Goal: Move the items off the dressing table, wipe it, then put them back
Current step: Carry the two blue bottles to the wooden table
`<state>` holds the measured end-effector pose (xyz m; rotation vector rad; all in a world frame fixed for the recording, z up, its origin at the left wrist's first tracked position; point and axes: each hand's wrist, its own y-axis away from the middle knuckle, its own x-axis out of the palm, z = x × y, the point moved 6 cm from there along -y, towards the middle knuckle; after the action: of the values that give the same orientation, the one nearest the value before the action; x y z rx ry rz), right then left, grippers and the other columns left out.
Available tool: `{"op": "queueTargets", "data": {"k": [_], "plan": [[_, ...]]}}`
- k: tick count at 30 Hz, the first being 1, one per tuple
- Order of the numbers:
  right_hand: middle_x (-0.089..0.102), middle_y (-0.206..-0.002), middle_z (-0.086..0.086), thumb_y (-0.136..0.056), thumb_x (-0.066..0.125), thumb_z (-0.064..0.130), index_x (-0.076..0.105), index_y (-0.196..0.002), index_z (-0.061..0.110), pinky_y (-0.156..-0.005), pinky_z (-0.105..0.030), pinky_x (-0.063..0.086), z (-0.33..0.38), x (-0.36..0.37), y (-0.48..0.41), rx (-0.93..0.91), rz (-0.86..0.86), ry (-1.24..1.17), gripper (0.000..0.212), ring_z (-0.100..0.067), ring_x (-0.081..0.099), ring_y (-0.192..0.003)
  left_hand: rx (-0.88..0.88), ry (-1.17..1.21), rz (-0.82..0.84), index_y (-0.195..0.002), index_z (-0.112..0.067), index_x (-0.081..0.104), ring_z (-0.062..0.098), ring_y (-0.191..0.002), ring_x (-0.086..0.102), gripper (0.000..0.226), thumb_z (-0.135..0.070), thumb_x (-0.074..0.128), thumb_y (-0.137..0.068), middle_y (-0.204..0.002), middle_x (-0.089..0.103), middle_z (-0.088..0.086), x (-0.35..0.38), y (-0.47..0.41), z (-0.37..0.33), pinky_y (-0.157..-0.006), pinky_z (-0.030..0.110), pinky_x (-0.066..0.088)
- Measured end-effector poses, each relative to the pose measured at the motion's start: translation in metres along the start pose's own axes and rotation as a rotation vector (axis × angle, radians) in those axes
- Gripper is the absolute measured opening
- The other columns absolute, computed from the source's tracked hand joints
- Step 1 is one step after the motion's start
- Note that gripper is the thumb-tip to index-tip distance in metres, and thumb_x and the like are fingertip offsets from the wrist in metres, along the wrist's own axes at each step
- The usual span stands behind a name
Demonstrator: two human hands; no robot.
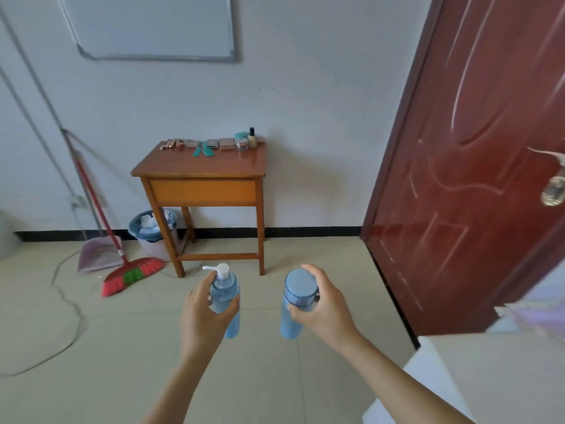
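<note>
Both bare forearms are stretched forward. A blue pump bottle (pixel 227 301) is clasped in the left grip (pixel 205 313), a blue capped bottle (pixel 295 304) in the right grip (pixel 321 301). Beyond both grips, well apart, the desk (pixel 201 166) is seen, with cosmetics (pixel 214 143) ranged along its far edge.

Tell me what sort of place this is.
Probably a plain room at home: a small wooden dressing table with cosmetics against the wall, a broom and dustpan beside it, a red door.
</note>
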<state>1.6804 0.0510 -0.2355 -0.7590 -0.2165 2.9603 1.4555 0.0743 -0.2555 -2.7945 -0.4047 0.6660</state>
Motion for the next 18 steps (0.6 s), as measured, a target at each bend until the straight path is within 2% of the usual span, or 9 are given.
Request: {"op": "queueTargets", "data": {"k": [3, 5, 7, 10, 13, 15, 18], "plan": [[0.048, -0.103, 0.033, -0.067, 0.076, 0.023, 0.041, -0.118, 0.039, -0.074, -0.003, 0.039, -0.001, 0.011, -0.032, -0.017, 0.025, -0.016, 0.065, 0.007, 0.051, -0.093, 0.002, 0.011, -0.011, -0.11, -0.018, 0.056, 0.026, -0.083, 0.056, 0.045, -0.005, 0.074, -0.071, -0.082, 0.056, -0.01, 0.001, -0.02, 0.009, -0.075, 0.04, 0.05], [0.049, -0.104, 0.032, -0.067, 0.076, 0.022, 0.039, -0.117, 0.042, -0.075, -0.004, 0.038, -0.004, 0.016, -0.055, -0.038, 0.041, -0.015, 0.065, 0.005, 0.051, -0.094, -0.008, 0.008, -0.02, -0.11, -0.018, 0.056, 0.022, -0.081, 0.056, 0.045, -0.005, 0.074, -0.071, -0.082, 0.056, -0.011, 0.009, -0.034, 0.013, -0.075, 0.035, 0.048], [0.05, -0.107, 0.027, -0.068, 0.076, 0.022, 0.041, -0.121, 0.037, -0.081, -0.009, 0.038, -0.008, 0.019, -0.082, -0.064, 0.056, -0.01, 0.065, 0.001, 0.051, -0.098, -0.02, 0.012, -0.021, -0.111, -0.022, 0.056, 0.017, -0.08, 0.056, 0.046, -0.007, 0.073, -0.071, -0.082, 0.057, -0.012, 0.018, -0.053, 0.014, -0.072, 0.028, 0.046], [0.05, -0.113, 0.019, -0.069, 0.076, 0.021, 0.041, -0.127, 0.03, -0.084, -0.012, 0.037, -0.013, 0.021, -0.133, -0.106, 0.091, -0.022, 0.069, -0.004, 0.05, -0.105, -0.019, 0.029, -0.043, -0.112, -0.023, 0.055, 0.015, -0.081, 0.055, 0.047, -0.007, 0.073, -0.072, -0.085, 0.057, -0.013, 0.033, -0.097, 0.008, -0.07, 0.024, 0.045], [0.049, -0.113, 0.019, -0.069, 0.076, 0.02, 0.041, -0.127, 0.028, -0.085, -0.014, 0.039, -0.012, 0.015, -0.19, -0.169, 0.107, -0.025, 0.068, -0.005, 0.05, -0.106, 0.019, 0.007, -0.095, -0.111, -0.02, 0.056, 0.013, -0.08, 0.055, 0.044, -0.007, 0.073, -0.072, -0.084, 0.058, -0.012, 0.048, -0.145, -0.004, -0.069, 0.021, 0.044], [0.048, -0.109, 0.024, -0.07, 0.077, 0.021, 0.041, -0.127, 0.027, -0.085, -0.018, 0.041, -0.012, 0.01, -0.226, -0.199, 0.103, -0.021, 0.068, -0.004, 0.049, -0.104, 0.014, -0.016, -0.115, -0.111, -0.017, 0.056, 0.016, -0.08, 0.057, 0.044, -0.008, 0.073, -0.072, -0.086, 0.06, -0.007, 0.06, -0.174, -0.008, -0.07, 0.025, 0.048], [0.044, -0.107, 0.03, -0.069, 0.077, 0.023, 0.04, -0.123, 0.033, -0.082, -0.015, 0.04, -0.017, 0.005, -0.272, -0.226, 0.123, -0.012, 0.066, -0.002, 0.048, -0.102, -0.03, -0.007, -0.182, -0.11, -0.013, 0.056, 0.017, -0.076, 0.056, 0.043, -0.006, 0.073, -0.071, -0.083, 0.058, -0.002, 0.078, -0.205, -0.003, -0.07, 0.03, 0.05]]}}
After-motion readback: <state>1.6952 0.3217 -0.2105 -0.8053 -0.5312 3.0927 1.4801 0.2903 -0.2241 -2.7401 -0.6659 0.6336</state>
